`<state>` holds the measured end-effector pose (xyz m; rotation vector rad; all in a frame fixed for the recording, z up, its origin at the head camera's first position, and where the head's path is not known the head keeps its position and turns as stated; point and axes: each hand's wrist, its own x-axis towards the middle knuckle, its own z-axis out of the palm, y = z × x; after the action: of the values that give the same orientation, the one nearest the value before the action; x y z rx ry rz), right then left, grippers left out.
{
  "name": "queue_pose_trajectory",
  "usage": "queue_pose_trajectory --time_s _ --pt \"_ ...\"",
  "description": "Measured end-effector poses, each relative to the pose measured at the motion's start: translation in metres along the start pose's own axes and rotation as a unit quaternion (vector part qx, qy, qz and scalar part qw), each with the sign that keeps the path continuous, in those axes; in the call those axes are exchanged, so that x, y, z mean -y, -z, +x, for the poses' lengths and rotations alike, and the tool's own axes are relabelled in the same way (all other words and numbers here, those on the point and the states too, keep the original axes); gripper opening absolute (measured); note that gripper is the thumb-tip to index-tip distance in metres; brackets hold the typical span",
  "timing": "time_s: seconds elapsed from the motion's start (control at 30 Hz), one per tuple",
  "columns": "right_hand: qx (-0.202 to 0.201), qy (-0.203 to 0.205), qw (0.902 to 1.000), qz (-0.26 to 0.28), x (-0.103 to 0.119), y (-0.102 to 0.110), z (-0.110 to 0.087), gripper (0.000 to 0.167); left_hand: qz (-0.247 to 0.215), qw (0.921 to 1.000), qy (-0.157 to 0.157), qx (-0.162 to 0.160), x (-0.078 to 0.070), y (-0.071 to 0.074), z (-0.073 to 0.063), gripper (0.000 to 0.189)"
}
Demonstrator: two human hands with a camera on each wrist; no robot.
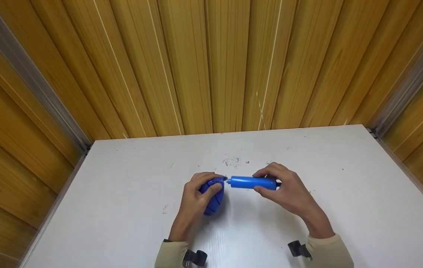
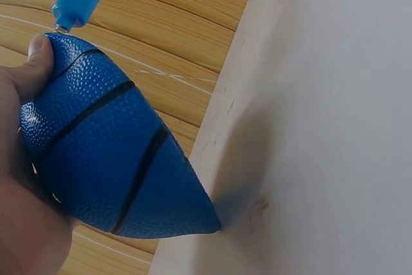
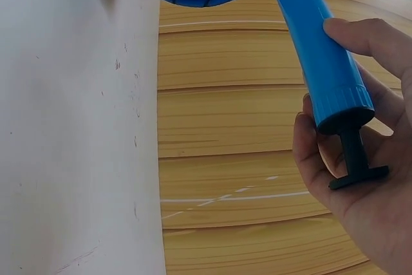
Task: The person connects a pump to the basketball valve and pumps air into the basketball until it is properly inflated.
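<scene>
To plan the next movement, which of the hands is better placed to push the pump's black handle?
Probably the right hand: it grips the blue pump, with the black handle near its palm. The left hand is occupied holding the blue ball.

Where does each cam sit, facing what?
Head: worn on the head, facing forward and down over the white table to the slatted wall; left hand, right hand and both sleeves show.
Left wrist: on that wrist, facing the blue ball; part of left hand shows.
Right wrist: on that wrist, facing the blue pump; part of right hand shows.
Shared: both wrist views show ball and pump.
</scene>
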<state>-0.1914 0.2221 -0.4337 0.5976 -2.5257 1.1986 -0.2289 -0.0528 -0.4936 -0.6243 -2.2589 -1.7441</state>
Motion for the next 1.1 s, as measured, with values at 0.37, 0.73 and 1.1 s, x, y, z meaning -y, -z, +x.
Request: queue_pose_trajectory --time_s 0.37,0.73,1.1 --pt "0.001 0.004 1.0 0.003 0.0001 -0.0041 0.0001 0.03 0.007 1.0 -0.003 -0.004 0.0015 -0.0019 -0.0019 0.023" --pt "-0.002 0.009 1.0 0.002 0.0005 -0.0079 0.0014 0.031 0.002 1.0 -0.002 -0.005 -0.001 -0.0024 -0.002 0.021" --pt "-0.001 0.009 1.0 0.005 -0.0001 -0.0043 0.0011 0.031 0.015 0.9993 -0.016 -0.03 -0.0031 -0.0074 0.0009 0.017"
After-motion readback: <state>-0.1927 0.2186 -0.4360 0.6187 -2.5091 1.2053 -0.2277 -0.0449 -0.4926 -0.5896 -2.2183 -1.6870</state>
